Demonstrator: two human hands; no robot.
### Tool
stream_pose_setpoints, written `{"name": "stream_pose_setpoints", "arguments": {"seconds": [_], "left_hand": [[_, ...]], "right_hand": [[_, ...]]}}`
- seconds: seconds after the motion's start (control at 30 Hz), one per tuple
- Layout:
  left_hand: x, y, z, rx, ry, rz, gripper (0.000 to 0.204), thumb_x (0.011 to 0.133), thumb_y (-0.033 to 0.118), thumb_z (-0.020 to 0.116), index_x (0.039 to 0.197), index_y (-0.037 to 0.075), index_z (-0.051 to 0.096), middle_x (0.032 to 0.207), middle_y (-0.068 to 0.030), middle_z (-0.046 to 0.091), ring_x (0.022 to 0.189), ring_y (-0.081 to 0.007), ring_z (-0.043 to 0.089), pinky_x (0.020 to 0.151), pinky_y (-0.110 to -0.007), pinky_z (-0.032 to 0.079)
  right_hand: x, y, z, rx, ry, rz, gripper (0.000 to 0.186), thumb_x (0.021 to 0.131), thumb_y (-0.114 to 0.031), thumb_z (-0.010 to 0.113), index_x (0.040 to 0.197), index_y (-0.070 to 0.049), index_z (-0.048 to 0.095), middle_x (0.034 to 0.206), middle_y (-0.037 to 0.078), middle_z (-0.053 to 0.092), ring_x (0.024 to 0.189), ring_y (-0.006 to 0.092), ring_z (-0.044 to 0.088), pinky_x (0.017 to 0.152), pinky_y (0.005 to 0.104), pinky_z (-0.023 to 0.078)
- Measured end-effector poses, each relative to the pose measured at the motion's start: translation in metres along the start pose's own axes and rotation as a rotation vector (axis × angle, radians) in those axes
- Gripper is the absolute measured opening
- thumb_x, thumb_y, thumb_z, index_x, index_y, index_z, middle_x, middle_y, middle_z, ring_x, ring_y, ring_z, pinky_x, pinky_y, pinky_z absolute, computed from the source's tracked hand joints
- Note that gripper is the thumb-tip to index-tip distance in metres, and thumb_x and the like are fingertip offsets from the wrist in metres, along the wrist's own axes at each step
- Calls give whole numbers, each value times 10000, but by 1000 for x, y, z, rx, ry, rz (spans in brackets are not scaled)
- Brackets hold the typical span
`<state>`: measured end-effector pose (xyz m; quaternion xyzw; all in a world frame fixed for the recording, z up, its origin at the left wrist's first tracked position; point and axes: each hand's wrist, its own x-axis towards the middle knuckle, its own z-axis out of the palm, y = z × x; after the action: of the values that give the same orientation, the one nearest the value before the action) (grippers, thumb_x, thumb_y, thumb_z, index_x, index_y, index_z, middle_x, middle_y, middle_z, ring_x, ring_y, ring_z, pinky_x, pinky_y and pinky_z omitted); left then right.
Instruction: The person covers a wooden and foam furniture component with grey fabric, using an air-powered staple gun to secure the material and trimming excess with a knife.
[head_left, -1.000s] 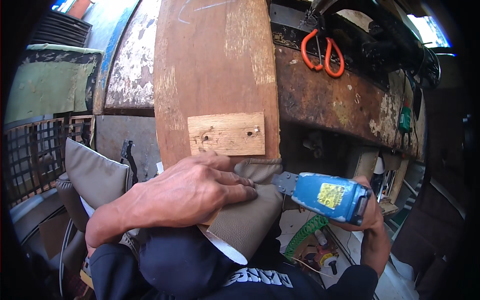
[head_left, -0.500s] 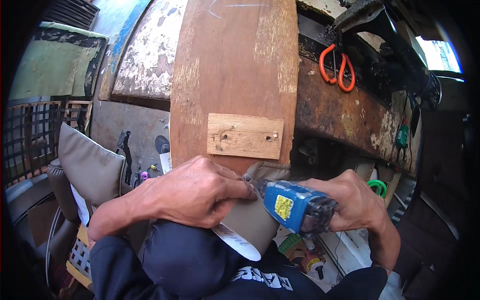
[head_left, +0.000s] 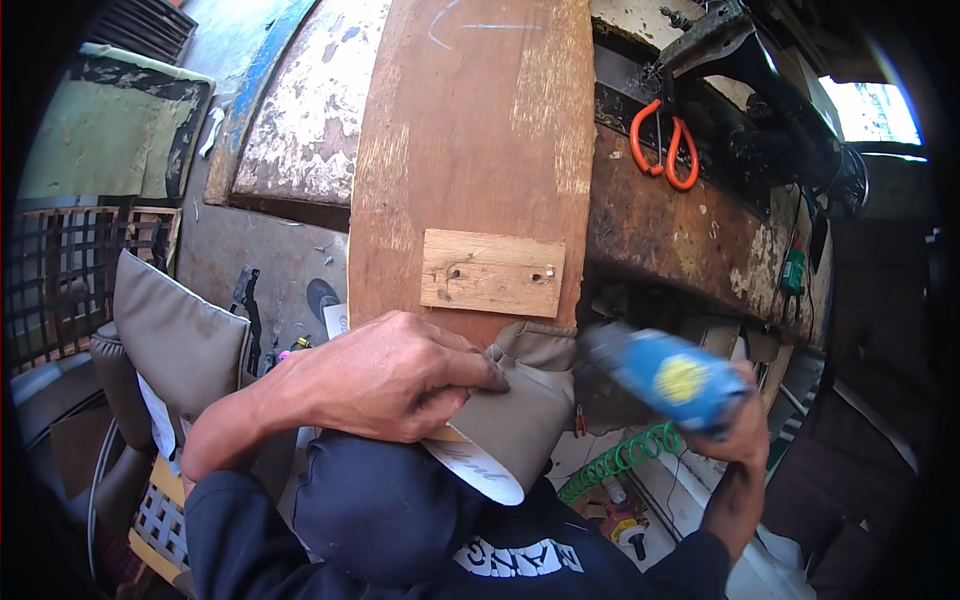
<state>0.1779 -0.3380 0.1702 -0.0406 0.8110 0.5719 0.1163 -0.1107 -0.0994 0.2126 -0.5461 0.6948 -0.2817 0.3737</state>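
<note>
My left hand (head_left: 400,375) pinches the folded edge of a grey-brown upholstery cover (head_left: 530,425) at the near end of a long wooden board (head_left: 460,140). The cover's pale backing, with printing on it, shows along a turned-back flap below the hand. To the right, my right hand (head_left: 742,430) grips a blue staple gun (head_left: 660,375), smeared by motion and apart from the cover. From the tool's side a green coiled air hose (head_left: 630,452) runs down to the left. A small wooden block (head_left: 490,275) lies flat on the board.
Orange-handled shears (head_left: 665,145) hang at the rusty bench (head_left: 660,220) on the right, near a dark sewing machine (head_left: 790,130). A padded grey-brown cushion (head_left: 175,320) stands at the left. A red and black tool (head_left: 628,528) lies below the hose.
My right hand has pulled the staple gun away from the cover's edge, to the right. The left hand keeps its pinch there. More of the cover and the green hose now show.
</note>
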Motion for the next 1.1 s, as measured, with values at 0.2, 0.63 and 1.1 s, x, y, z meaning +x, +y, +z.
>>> {"name": "stream_pose_setpoints", "arguments": {"seconds": [0.2, 0.63, 1.1], "left_hand": [[-10, 12, -22, 195, 285, 61, 358, 814, -19, 609, 1155, 17, 714, 1070, -164, 738, 997, -352, 712, 887, -437, 571], [61, -18, 3, 839, 363, 123, 756, 808, 417, 795, 1470, 176, 520, 1435, -146, 496, 1368, -357, 441, 1123, -500, 346], [60, -10, 8, 609, 495, 308, 458, 836, 264, 777, 1263, 180, 633, 1263, -178, 534, 1204, -378, 470, 989, -495, 397]], "right_hand": [[-89, 77, -38, -524, 693, 662, 540, 980, -337, 691, 1349, 35, 561, 1048, 255, 713, 968, 370, 704, 875, 410, 516], [-146, 245, -10, -1054, 803, 1010, 568, 981, -265, 658, 1474, -26, 508, 1245, 244, 604, 1186, 431, 565, 1033, 526, 438], [50, 111, 239, 804, 318, 290, 434, 1047, -377, 589, 1252, 3, 635, 1068, 142, 700, 976, 219, 688, 840, 330, 566]]}}
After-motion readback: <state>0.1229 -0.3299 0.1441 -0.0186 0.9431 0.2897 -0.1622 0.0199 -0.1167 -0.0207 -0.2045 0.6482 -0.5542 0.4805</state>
